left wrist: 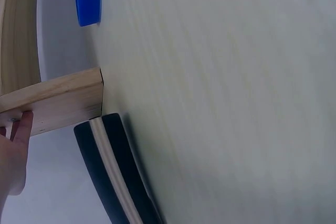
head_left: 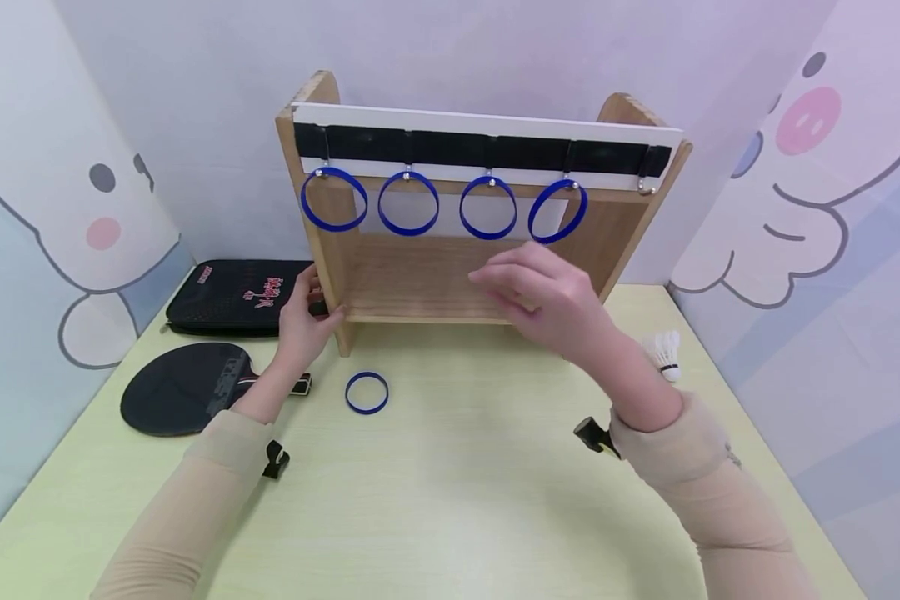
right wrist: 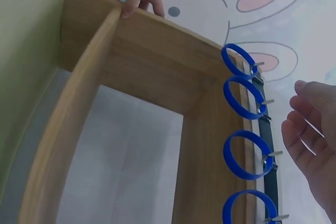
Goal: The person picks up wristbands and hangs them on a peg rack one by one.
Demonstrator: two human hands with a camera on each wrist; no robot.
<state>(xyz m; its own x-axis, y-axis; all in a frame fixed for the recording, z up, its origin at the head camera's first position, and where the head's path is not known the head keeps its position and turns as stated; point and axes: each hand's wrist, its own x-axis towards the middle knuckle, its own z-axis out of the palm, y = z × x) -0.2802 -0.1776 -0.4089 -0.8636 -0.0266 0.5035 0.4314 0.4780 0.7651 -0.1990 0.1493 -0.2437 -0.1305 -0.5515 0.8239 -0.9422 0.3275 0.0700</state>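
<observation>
A wooden shelf (head_left: pixel 420 275) carries a white rail with a black strip and metal hooks across its top front. Several blue rings (head_left: pixel 487 237) hang from these hooks; the rightmost hook (head_left: pixel 645 190) is bare. My left hand (head_left: pixel 306 321) holds the shelf's left side panel (left wrist: pixel 68 100), thumb at its front edge and fingers on the outer face. In front of the shelf, below the hanging rings, my right hand (head_left: pixel 543 292) is raised with fingers loosely bent. The right wrist view shows nothing in this hand (right wrist: pixel 317 135). Another blue ring (head_left: pixel 367 412) lies on the table.
On the left lie a black table tennis bat (head_left: pixel 172 392) and a black zipped case (head_left: pixel 225 296). A white shuttlecock (head_left: pixel 669 354) lies at the right, partly behind my forearm. A black handle-like end (head_left: pixel 589 433) shows beside my right sleeve. Walls stand behind and beside the table.
</observation>
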